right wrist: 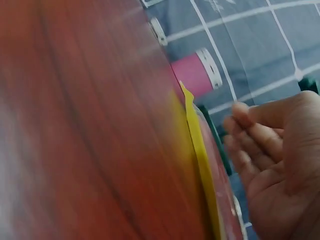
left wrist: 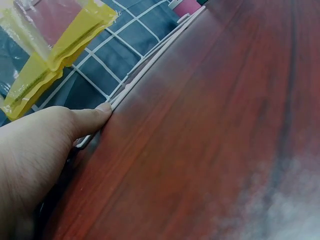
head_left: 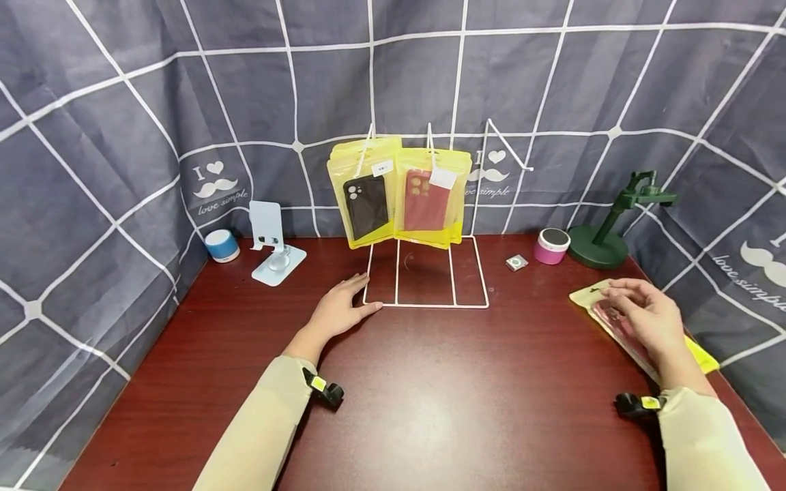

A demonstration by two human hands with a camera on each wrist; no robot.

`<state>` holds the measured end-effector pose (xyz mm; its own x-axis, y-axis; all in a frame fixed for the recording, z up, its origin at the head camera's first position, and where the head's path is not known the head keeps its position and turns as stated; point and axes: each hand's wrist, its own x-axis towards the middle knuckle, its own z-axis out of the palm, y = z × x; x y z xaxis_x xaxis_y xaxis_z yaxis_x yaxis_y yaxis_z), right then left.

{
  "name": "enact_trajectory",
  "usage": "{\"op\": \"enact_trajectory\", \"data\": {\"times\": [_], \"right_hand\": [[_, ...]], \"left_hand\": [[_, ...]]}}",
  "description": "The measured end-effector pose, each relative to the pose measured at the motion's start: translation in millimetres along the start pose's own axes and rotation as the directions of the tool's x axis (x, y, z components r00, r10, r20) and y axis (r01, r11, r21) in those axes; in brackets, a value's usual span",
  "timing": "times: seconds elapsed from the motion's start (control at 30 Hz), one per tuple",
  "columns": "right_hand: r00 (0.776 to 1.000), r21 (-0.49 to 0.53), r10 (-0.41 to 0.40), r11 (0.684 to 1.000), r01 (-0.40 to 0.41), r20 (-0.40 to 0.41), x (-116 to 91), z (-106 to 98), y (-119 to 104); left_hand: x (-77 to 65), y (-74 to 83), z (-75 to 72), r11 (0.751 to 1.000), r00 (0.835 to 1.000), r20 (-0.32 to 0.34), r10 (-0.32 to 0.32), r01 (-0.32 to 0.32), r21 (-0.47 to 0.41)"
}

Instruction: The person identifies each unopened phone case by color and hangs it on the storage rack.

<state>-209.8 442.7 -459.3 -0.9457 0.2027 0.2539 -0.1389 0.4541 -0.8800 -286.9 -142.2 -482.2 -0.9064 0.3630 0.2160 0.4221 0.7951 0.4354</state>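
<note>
My left hand (head_left: 339, 308) lies at the front left corner of a white wire display rack (head_left: 424, 306). Its fingers are extended along the side, and the thumb touches the front wire in the left wrist view. From the rack's hooks hang yellow-edged clear bags, a black phone case (head_left: 367, 206) in one and a red phone case (head_left: 425, 204) in another. At the right, my right hand (head_left: 649, 319) hovers over a bagged phone case (head_left: 614, 326) lying flat on the table. Its fingers are loosely bent with nothing between them, and the right wrist view shows a gap above the bag.
A third rack hook (head_left: 510, 146) carries no bag. Behind the left hand are a blue speaker (head_left: 222, 246) and a light phone stand (head_left: 278, 262). At the back right stand a small square device (head_left: 516, 262), a pink speaker (head_left: 551, 247) and a green stand (head_left: 598, 247). Grid-patterned cloth surrounds the table.
</note>
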Motion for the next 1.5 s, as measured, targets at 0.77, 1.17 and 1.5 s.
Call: {"op": "enact_trajectory", "data": {"times": [0.77, 1.17, 1.5], "right_hand": [[0.993, -0.576, 0.068, 0.817, 0.002, 0.100, 3, -16, 21], [0.989, -0.346, 0.094, 0.930, -0.128, -0.115, 2, -11, 14], [0.965, 0.686, 0.174, 0.679, -0.262, 0.196, 1, 8, 3]], "left_hand": [[0.0, 0.1, -1.2, 1.000, 1.000, 0.006, -0.013, 0.013, -0.012], [-0.6, -1.2, -2.3, 1.000, 1.000, 0.011, -0.023, 0.023, -0.008], [0.4, -2.2, -1.8, 1.000, 1.000, 0.013, -0.011, 0.011, 0.008]]}}
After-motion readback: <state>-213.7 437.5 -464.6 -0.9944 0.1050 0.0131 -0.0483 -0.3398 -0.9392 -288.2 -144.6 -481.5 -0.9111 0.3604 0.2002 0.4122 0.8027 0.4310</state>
